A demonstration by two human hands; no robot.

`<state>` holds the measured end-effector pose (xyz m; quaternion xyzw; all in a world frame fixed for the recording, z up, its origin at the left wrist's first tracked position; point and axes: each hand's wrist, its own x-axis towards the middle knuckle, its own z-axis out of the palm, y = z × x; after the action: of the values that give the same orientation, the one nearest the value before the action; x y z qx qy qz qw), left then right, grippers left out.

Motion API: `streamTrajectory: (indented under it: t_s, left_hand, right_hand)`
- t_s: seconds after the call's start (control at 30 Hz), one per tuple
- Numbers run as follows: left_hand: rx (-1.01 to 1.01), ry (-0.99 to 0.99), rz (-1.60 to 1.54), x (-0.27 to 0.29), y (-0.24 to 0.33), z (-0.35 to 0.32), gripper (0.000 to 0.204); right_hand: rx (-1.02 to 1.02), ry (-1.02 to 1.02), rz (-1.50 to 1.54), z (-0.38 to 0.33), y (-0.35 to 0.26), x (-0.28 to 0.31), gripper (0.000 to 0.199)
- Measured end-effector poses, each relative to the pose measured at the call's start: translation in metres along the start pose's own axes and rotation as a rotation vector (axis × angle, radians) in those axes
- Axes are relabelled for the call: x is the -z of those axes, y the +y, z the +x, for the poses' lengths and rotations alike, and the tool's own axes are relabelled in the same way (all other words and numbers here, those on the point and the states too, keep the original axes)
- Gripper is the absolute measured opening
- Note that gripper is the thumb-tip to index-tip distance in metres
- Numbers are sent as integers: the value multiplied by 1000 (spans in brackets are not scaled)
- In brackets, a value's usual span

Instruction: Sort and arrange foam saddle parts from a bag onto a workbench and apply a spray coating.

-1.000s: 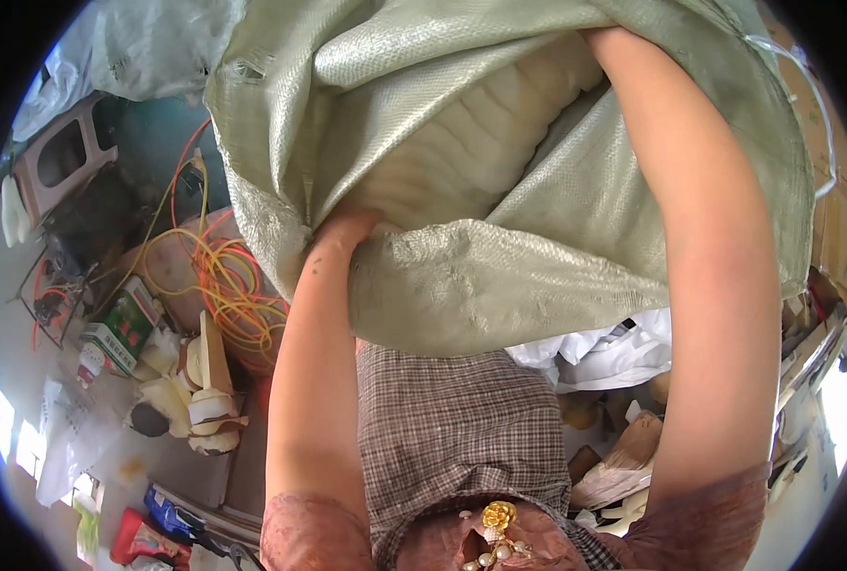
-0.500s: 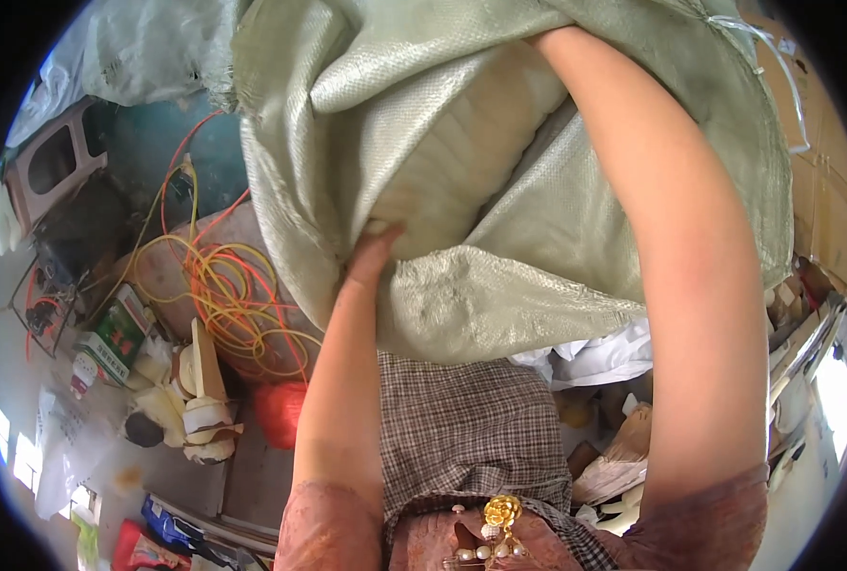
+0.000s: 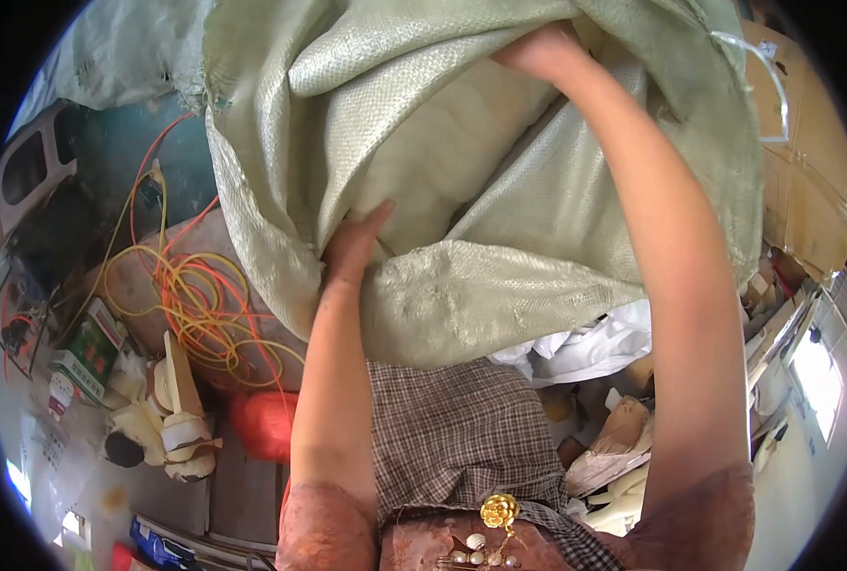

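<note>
**Operator:** Where is the sack, and what have I got hold of?

**Guide:** The woven green sack [image 3: 499, 190] is held up in front of you, filling the upper centre of the view, with its mouth turned toward you. A pale, soft-looking filling [image 3: 442, 152] shows inside the opening. Your left hand [image 3: 355, 243] lies flat with the fingers together, pressed against the filling just inside the near lip. Your right hand [image 3: 538, 48] reaches deep to the far top of the opening; its fingers are hidden by cloth, so whether it grips or lies open cannot be told.

**Operator:** How far along am I?

**Guide:** Judged from this view, the filling sits mostly inside, yet the mouth is not closed (no tie or fold is visible). Seating the filling and closing the mouth appear to remain.

**Operator:** What lies around me?

**Guide:** To your left, below the sack: a tangle of yellow and orange cord [image 3: 190, 295], a red bag [image 3: 266, 423], and a small green carton [image 3: 85, 352]. To your right: white sheeting [image 3: 604, 347] and cardboard scraps [image 3: 618, 443]. The hanging sack hides whatever lies directly beneath it.
</note>
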<state>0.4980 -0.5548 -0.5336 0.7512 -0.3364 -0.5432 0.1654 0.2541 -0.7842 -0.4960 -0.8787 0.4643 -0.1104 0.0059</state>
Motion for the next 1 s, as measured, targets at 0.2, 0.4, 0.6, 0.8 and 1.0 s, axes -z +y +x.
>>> streamTrajectory:
  t_s: [0.2, 0.4, 0.6, 0.8, 1.0]
  left_hand:
    - [-155, 175, 87, -21, 3, 5, 82]
    - [-113, 18, 231, -12, 7, 14, 76]
    - [-576, 92, 282, 10, 90, -80, 53]
    - [-1010, 34, 373, 56, 198, -174, 56]
    - [-1462, -124, 246, 44, 325, -294, 56]
  right_hand:
    - [-296, -391, 26, -26, 15, -13, 60]
    - [-477, -461, 199, -9, -33, 22, 49]
    - [-392, 268, 419, -74, -42, 166, 49]
    - [-476, 604, 323, -118, -78, 361, 52]
    - [-468, 1048, -189, -203, -137, 552, 54]
